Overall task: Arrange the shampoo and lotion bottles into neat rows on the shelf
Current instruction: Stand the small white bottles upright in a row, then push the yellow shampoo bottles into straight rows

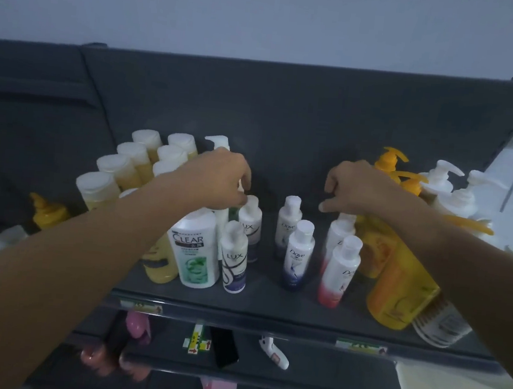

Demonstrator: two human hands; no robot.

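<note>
head view: looking down on a dark grey shelf point(263, 301) full of bottles
left hand point(219, 178): fingers curled down right at the cap of the back Lux bottle point(250, 225); honestly can't tell if it's gripping anything
right hand point(356, 185): hovering above the back Dove bottles point(337, 233), fingers loosely curled, thumb and forefinger apart, nothing in them
middle: front Lux bottle point(234, 256) just beside the Clear bottle point(195, 248), all upright
left back: white-capped yellow bottles point(146, 158) in two rows
right: orange pump bottles point(391, 279) and white pump bottles point(450, 188) bunched together
</note>
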